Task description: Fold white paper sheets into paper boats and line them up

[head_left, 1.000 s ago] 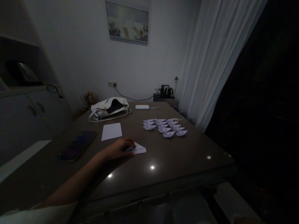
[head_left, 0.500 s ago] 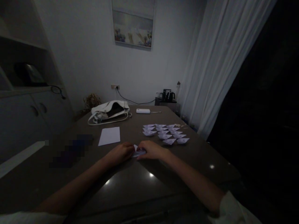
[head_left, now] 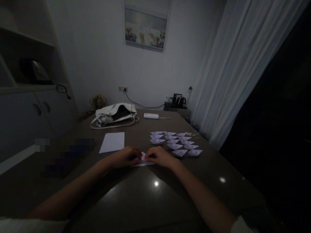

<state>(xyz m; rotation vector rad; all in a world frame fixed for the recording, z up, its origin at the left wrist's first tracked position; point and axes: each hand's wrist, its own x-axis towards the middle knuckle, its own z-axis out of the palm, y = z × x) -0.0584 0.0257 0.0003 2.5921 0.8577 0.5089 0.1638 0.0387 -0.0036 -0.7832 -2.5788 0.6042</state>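
Between my two hands, a small piece of folded white paper (head_left: pixel 143 163) lies low on the dark table, its long edge toward me and a peak rising in the middle. My left hand (head_left: pixel 127 157) is closed on its left part, fingers curled. From the other side my right hand (head_left: pixel 159 156) pinches the paper near the peak. The fingers cover much of the folds. To the right stand several folded paper boats (head_left: pixel 180 152) in rows. A stack of white paper sheets (head_left: pixel 112 142) lies beyond my left hand.
A white handbag (head_left: pixel 116 115) sits at the table's far left, with a white power bank (head_left: pixel 151 116) and short cable beside it. Small crumbs (head_left: pixel 191 134) lie behind the boats. A blurred dark patch covers the left side. A white curtain (head_left: pixel 223 74) hangs at right.
The folded paper now shows a longer straight near edge and a peak between my hands. My right fingers have shifted up toward the peak. The whole view has turned slightly.
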